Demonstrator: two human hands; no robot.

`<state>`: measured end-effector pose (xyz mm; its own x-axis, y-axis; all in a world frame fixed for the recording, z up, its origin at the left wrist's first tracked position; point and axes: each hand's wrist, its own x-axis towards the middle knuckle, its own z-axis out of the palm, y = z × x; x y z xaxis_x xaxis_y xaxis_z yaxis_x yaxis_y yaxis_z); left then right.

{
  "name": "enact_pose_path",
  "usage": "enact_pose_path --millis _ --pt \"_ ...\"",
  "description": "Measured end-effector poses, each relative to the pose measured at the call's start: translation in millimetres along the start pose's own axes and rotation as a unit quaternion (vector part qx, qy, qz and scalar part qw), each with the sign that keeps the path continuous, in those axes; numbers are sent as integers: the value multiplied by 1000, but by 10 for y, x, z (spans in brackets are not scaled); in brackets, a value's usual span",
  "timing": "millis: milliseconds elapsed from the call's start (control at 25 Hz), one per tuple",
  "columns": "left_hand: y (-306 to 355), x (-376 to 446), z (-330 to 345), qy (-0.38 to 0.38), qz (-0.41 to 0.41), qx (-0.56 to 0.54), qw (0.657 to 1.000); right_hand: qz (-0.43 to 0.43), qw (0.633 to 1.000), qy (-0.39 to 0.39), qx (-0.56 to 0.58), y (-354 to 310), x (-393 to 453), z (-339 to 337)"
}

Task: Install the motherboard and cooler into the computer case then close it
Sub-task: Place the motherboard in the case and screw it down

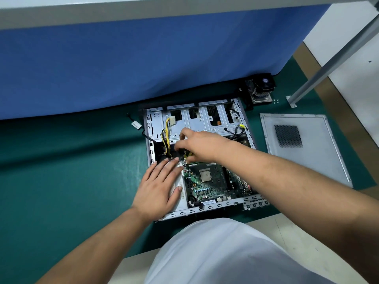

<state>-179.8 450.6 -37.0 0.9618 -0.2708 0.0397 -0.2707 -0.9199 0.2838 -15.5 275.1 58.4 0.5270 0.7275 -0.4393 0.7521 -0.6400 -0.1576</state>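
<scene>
The computer case (196,160) lies open on its side on the green table (71,171), just in front of a blue partition (143,58); the motherboard (209,181) sits inside the case in the nearer half, its square processor socket bare and facing up; the cooler (261,89) stands outside the case, on the table beyond the case's far right corner, close to the partition; the grey side panel (303,144) lies flat on the table to the right of the case, apart from it, its mesh vent facing up; the left hand (160,185) rests palm down with fingers spread and flat over the near left part of the case, beside the motherboard's left edge, its grip open and holding nothing; the right hand (201,144) reaches across above the motherboard's far edge, fingers curled down among the yellow and black cables (167,132) near the drive bay; whether that grip is closed on a connector or only touching cannot be told, since the fingertips are hidden.
</scene>
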Motion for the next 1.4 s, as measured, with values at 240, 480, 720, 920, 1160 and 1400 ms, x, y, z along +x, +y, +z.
enact_pose_path --millis 240,480,720,920,1160,1400 --pt "-1 -5 28 13 -7 -10 1000 104 993 39 -26 -142 126 62" --pt "6 9 25 7 -13 -16 1000 17 999 29 -5 -101 33 14" --pt "4 -2 24 9 -13 -25 1000 36 999 25 -3 -116 61 -10" --pt "6 -9 25 10 -18 -35 999 99 992 55 -52 -181 91 47" --pt "-7 -7 43 10 -19 -35 999 14 999 21 -30 -87 16 45" --pt "-9 -8 55 15 -17 -38 999 84 995 49 -28 -148 103 37"
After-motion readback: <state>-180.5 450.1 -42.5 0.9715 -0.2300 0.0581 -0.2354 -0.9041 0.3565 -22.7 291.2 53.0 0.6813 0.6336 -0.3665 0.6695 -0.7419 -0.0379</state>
